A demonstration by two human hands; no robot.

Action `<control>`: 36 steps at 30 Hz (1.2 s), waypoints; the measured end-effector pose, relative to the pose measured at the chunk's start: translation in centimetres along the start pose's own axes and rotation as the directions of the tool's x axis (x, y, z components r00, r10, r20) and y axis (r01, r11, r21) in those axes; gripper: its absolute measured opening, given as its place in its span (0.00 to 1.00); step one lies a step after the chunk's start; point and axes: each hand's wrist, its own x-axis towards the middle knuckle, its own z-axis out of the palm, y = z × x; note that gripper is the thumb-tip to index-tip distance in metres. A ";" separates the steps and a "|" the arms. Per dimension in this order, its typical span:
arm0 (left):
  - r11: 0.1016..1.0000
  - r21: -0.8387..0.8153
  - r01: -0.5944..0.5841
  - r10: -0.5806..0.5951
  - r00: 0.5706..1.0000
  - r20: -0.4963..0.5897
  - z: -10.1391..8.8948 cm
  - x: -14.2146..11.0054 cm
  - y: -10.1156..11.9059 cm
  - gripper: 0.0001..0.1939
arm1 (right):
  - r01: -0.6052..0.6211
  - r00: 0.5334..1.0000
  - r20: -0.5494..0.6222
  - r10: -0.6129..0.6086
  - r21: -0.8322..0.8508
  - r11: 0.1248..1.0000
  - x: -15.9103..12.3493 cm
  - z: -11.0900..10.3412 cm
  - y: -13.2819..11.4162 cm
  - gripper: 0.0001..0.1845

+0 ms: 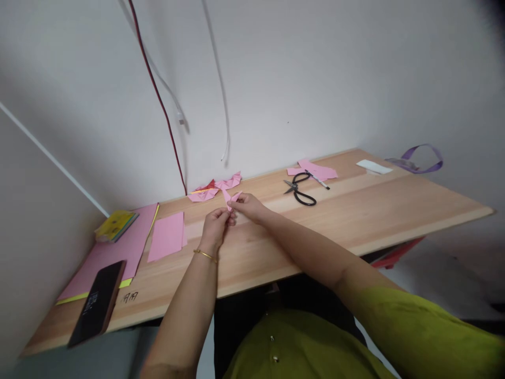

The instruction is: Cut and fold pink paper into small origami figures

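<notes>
A small folded piece of pink paper is pinched between my two hands above the wooden table. My left hand, with a gold bangle on its wrist, grips the paper's lower end. On its upper right part, the fingers of my right hand are closed. The paper's points stick up between the hands; its lower part is hidden by fingers. Just behind lie several folded pink paper pieces with a bit of red and yellow among them. Flat pink sheets rest to the left of my left hand.
Black-handled scissors lie spread on the table, beside a pen and pink scraps. Farther right are a white strip and a purple band. At left, a phone and a yellow packet rest on large pink sheets.
</notes>
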 end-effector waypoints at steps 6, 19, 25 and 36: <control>0.994 0.052 -0.093 0.097 0.993 -0.066 -0.1 0.0 0.2 0.05 | 0.031 1.000 0.003 -0.031 0.024 0.999 0.1 0.7 -0.1 0.17; 0.988 0.098 -0.120 0.128 0.988 -0.085 0.6 -0.3 -0.1 0.15 | 0.060 0.997 0.039 -0.063 0.060 0.996 -0.5 0.1 0.0 0.16; 0.987 0.108 -0.118 0.127 0.988 -0.085 0.5 -0.4 -0.1 0.17 | 0.080 0.997 0.018 -0.080 0.029 0.996 -0.4 0.3 0.4 0.15; 0.993 0.076 -0.091 0.089 0.996 0.033 0.4 -0.1 -0.8 0.12 | 0.043 0.999 0.011 -0.043 0.004 0.999 -0.8 -0.4 0.6 0.18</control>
